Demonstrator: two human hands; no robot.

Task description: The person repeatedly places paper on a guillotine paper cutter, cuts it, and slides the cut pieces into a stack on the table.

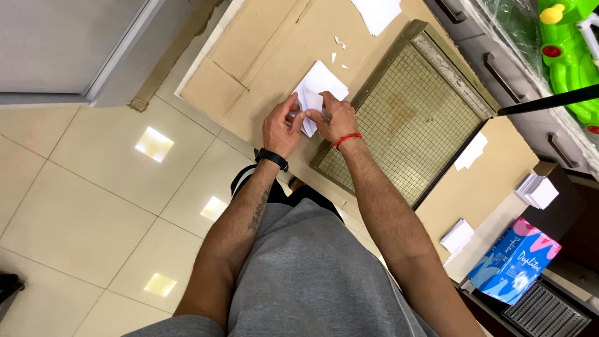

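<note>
Both hands, left (pixel 281 130) and right (pixel 336 118), grip clamped on folded white paper (pixel 318 90); wire-mesh frame (pixel 405 118) edge just beside.

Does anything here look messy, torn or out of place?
Yes, a little. A few small torn paper scraps lie loose on the cardboard sheet, just beyond the folded white paper that the left hand and right hand hold. The wire mesh frame lies askew on the floor.

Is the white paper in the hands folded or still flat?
Folded in part. The white paper shows overlapping flaps and creases between the left hand and right hand, both pinching it above the cardboard sheet.
</note>
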